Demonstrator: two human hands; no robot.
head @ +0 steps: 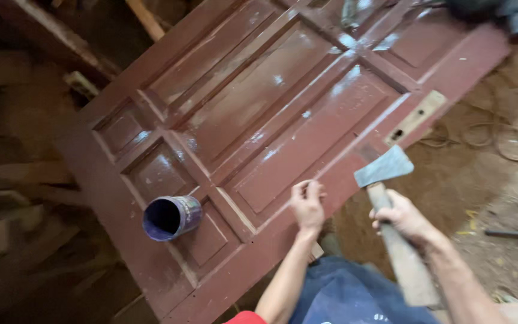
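A dark red panelled wooden door (283, 114) lies flat below me. My left hand (307, 204) rests on its near edge, fingers curled together as if pinching something too small to make out. My right hand (404, 217) grips the wooden handle of a hatchet (385, 171); its grey blade sits just off the door's edge, near a pale lock mortise plate (415, 116) in that edge. A purple can (172, 217) lies on its side on the door's lower panels, its open mouth facing left.
Dirt floor (481, 180) with coiled wire (499, 139) lies to the right. Wooden planks and beams (13, 198) are stacked in the dark at left. A dark tool (490, 11) rests at the door's far end. Blue cloth (349, 294) covers my lap.
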